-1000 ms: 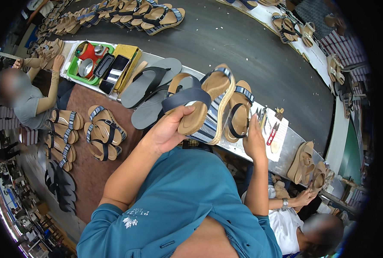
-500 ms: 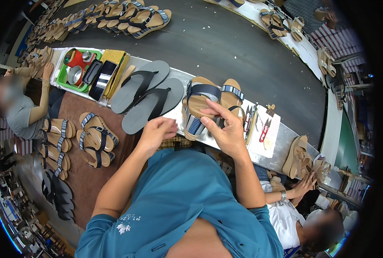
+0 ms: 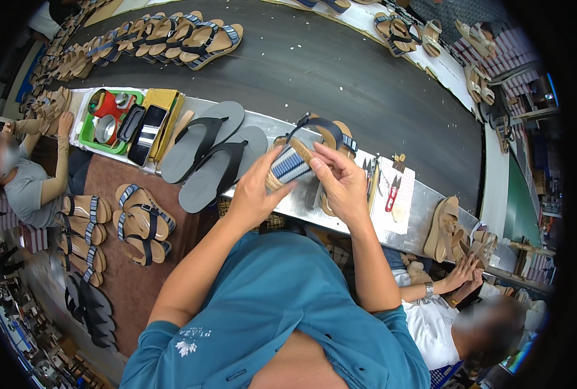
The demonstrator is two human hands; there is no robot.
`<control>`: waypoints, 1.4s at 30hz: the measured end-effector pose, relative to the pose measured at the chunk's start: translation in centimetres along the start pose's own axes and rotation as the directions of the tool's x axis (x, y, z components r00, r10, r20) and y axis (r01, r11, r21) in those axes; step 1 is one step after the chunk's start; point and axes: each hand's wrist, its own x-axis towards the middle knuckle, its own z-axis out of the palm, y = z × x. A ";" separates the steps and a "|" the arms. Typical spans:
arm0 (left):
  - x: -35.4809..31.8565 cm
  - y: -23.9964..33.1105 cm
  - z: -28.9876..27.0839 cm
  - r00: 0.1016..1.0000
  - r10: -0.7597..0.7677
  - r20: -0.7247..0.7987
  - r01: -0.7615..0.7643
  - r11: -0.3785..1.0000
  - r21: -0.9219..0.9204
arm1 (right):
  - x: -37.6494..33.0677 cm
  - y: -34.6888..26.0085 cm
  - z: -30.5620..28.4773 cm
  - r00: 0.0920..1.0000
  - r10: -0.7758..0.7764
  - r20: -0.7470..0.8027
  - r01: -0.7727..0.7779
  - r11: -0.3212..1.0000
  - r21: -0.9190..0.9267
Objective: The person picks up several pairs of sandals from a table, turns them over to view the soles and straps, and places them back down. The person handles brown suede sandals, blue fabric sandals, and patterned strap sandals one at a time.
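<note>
Both my hands hold a tan-soled sandal [image 3: 291,163] with a blue-and-white striped front strap and a dark ankle strap, lifted over the metal bench. My left hand [image 3: 256,194] is closed around its left side, fingers partly behind it. On the opposite edge, my right hand [image 3: 341,180] grips with the thumb in front. A second sandal [image 3: 346,137], partly hidden by the right hand, lies just behind on the bench. Beside my left hand rest two grey flip-flops [image 3: 201,183] with black straps.
Red-handled thread snips [image 3: 392,194] lie on white paper to the right. A green tray [image 3: 120,148] and a phone [image 3: 148,134] sit left. Beyond runs a dark belt [image 3: 288,71] carrying rows of sandals [image 3: 214,43]. Co-workers sit at both sides; several sandals [image 3: 147,220] lie on brown cloth.
My left hand has moved in from beside the sandal and taken hold of it. The sandal has been raised and tilted, its striped strap now facing up toward me.
</note>
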 end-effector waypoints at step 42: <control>1.6 2.8 -1.0 0.778 -0.508 0.370 0.425 -0.009 -0.905 | -5.1 -4.5 -1.0 0.994 -0.095 -0.057 0.087 0.987 -0.134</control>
